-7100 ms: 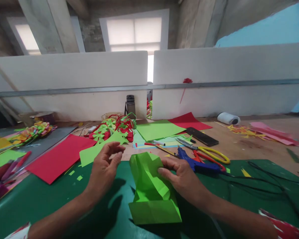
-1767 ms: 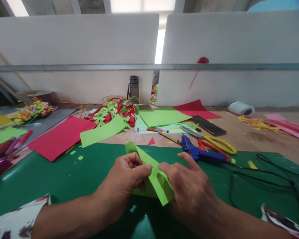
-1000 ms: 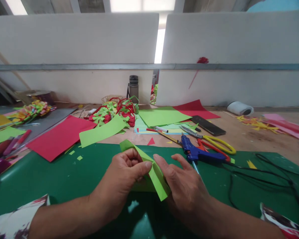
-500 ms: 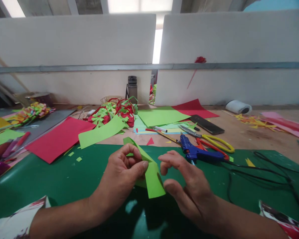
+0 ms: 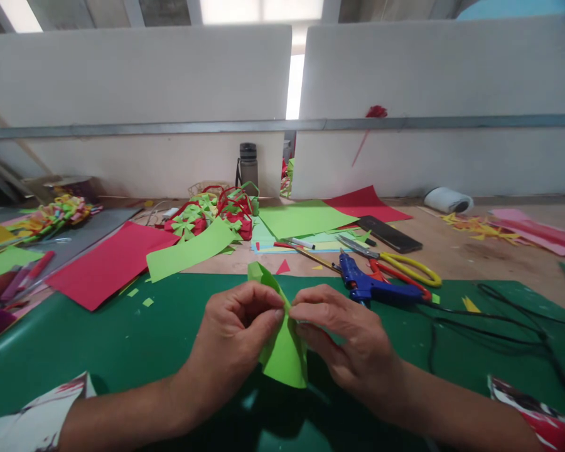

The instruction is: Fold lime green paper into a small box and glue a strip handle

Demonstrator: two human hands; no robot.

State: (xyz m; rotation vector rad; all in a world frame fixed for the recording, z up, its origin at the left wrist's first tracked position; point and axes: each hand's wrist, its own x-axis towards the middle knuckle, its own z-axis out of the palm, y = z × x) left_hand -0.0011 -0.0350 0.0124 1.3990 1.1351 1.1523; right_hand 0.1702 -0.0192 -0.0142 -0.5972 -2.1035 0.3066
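Observation:
Between my hands a bent piece of bright green paper [image 5: 285, 361] is held above the green mat [image 5: 179, 307]. My left hand [image 5: 245, 333] pinches its middle between thumb and index finger. From the other side my right hand [image 5: 339, 333] pinches the same spot, fingertips nearly meeting those of the left. The lower end of the paper flares out below the fingers, and its upper end curls over beyond them. Part of the paper is hidden behind my fingers.
A blue glue gun [image 5: 371, 285] with a black cord [image 5: 494, 320] lies right of my hands, beside yellow-handled scissors [image 5: 409, 267]. Behind are a phone [image 5: 390, 233], green paper sheets [image 5: 306, 216], red-and-green paper crafts [image 5: 211, 213] and a bottle [image 5: 248, 166]. Red paper [image 5: 108, 260] lies left.
My right hand has moved left and closed on the green paper, where before it was apart with fingers spread. The paper has turned and now bends at the pinch. My left hand keeps its hold.

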